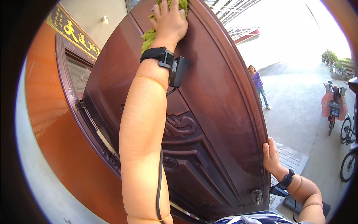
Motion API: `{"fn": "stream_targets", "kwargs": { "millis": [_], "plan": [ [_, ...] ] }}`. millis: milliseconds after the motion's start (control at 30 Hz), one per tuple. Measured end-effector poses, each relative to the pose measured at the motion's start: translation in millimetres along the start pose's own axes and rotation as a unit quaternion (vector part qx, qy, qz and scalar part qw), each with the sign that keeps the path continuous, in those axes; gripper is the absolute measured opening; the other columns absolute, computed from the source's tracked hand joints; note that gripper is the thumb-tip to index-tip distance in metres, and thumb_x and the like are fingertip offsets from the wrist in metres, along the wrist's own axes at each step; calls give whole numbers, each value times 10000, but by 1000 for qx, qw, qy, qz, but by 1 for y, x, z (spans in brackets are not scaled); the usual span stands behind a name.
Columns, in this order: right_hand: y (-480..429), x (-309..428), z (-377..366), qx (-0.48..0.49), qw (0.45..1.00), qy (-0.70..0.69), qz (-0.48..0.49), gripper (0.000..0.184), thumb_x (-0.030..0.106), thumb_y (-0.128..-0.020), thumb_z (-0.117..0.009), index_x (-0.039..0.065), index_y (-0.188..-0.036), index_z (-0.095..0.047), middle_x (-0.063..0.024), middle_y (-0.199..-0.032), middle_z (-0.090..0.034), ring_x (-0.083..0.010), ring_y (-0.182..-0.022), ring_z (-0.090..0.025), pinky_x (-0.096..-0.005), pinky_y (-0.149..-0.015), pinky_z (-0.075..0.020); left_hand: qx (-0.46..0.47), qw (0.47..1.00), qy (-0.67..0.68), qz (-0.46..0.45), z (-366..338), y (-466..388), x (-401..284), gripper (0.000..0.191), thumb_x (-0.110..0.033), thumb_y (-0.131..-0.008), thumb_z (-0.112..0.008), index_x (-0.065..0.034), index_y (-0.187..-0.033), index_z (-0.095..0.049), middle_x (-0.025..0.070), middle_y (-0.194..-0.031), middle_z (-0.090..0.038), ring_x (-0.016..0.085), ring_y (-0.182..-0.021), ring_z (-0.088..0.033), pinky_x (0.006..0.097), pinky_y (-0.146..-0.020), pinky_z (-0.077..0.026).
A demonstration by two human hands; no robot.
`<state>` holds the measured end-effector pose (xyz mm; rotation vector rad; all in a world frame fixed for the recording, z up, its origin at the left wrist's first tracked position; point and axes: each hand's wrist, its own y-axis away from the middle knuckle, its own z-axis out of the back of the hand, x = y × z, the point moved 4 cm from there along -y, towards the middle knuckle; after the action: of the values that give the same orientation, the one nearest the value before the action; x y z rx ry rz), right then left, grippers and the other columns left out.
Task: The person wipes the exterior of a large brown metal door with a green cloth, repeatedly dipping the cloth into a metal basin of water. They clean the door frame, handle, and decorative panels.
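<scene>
A large dark red-brown door [218, 92] with carved panels fills the middle of the view. High on its face, my left hand [171, 25] presses a yellow-green cloth [149, 39] flat under spread fingers. Part of the cloth is hidden beneath that hand. My right hand [271, 156] grips the door's outer edge at the right, thumb on the near face and fingers behind it, mostly out of sight. Below and left of this hand is a metal door handle [256, 197]. Each wrist wears a black strap with a small device and a cable.
A carved door frame [63, 64] and orange tiled wall [47, 112] stand at left, under a sign with yellow characters [75, 32]. Outside, a person in purple [256, 81] stands on concrete ground. At far right are a scooter [334, 103] and a bicycle [347, 166].
</scene>
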<state>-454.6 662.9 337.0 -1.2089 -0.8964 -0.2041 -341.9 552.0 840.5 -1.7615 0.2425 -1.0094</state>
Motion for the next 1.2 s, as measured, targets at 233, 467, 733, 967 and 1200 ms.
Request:
{"fn": "stream_targets", "kwargs": {
  "millis": [233, 467, 733, 967, 1200],
  "plan": [
    [0, 6, 2, 16, 998, -64, 10, 335, 266, -1035, -391, -26, -1157, -504, -203, -1043, -573, -346, -965, -553, -386, -866, -432, -56, 996, -22, -70, 9, -4, 145, 516, -294, -927, -448, -31, -1371, -439, 232, -1251, -552, 400, -1169, -500, 472, -999, -396],
    [-2, 6, -1, -10, 999, -22, 29, 327, 245, -1027, -400, -30, -1174, -498, -225, -1051, -570, -379, -972, -555, -406, -870, -436, 9, 985, 83, 151, 37, 139, 384, 528, -193, -918, -464, -36, -1418, -407, 222, -1344, -521, 362, -1245, -497, 407, -1047, -373],
    [-1, 1, -3, -40, 999, -2, 10, 288, 223, -1005, -445, -18, -1153, -500, -262, -1025, -563, -451, -943, -547, -464, -808, -444, 22, 838, 201, 506, 88, 435, 447, 541, -207, -1002, -417, -6, -1481, -263, 170, -1440, -394, 279, -1237, -437, 378, -1065, -338],
    [-2, -1, -4, -2, 999, -51, -10, 305, 224, -1011, -459, -32, -1174, -494, -254, -1036, -566, -412, -968, -564, -430, -843, -451, -6, 701, 139, 699, 115, 613, 308, 597, -296, -1001, -339, -129, -1534, -128, 164, -1492, -331, 320, -1281, -411, 446, -1085, -315],
    [-5, -2, -5, -23, 998, -57, 32, 241, 196, -1000, -470, -23, -1096, -495, -252, -986, -558, -428, -916, -550, -444, -796, -444, 21, 533, 189, 824, 121, 784, 133, 618, -301, -979, -349, -196, -1528, -87, 133, -1491, -330, 313, -1289, -394, 510, -1084, -312]
  ]
}}
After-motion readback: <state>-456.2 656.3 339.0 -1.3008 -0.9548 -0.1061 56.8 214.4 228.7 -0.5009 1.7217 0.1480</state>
